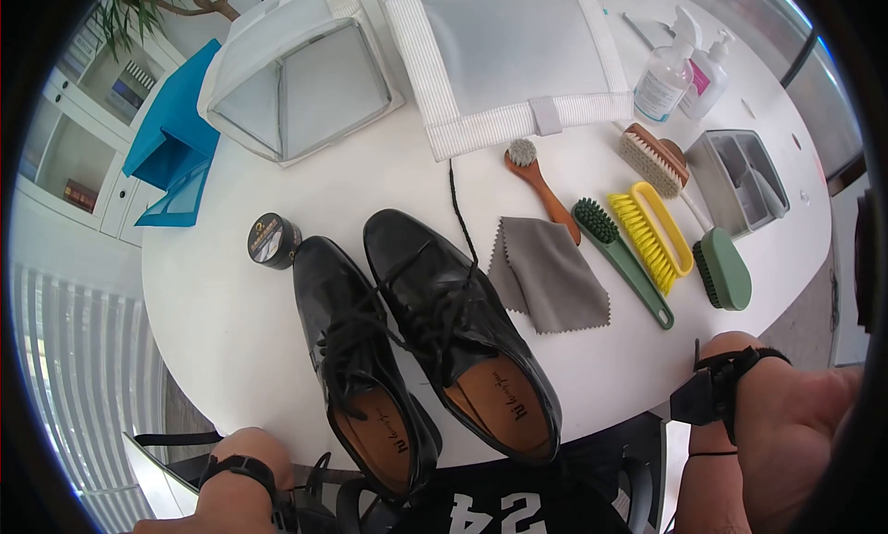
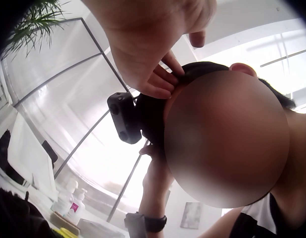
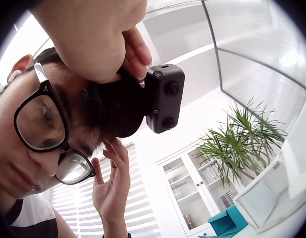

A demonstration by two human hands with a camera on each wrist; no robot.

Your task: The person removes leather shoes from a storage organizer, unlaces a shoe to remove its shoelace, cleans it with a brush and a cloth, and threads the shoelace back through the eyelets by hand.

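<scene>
In the left wrist view my left hand [image 2: 150, 42] is raised to the head, its fingertips on the edge of a black cap [image 2: 150, 116]. My right hand [image 3: 96, 42], in the right wrist view, is at the same cap, bent fingers beside a small black camera [image 3: 165, 96]; its thumb side is partly hidden. Only forearms show in the head view. Below lie two black lace-up shoes, the left shoe [image 1: 365, 377] and the right shoe [image 1: 462, 340], tan inside. A round tin [image 1: 274, 241] stands near the left toe, and a grey cloth [image 1: 550, 275] lies right of the shoes.
Right of the cloth lie a wooden dauber [image 1: 546, 187], a green long-handled brush [image 1: 629, 266], a yellow brush [image 1: 652, 233], a wooden brush [image 1: 655, 159] and a green oval brush [image 1: 723, 270]. A grey caddy [image 1: 740, 178], pump bottles [image 1: 663, 81], white cases [image 1: 301, 81] and a blue box [image 1: 176, 132] stand behind.
</scene>
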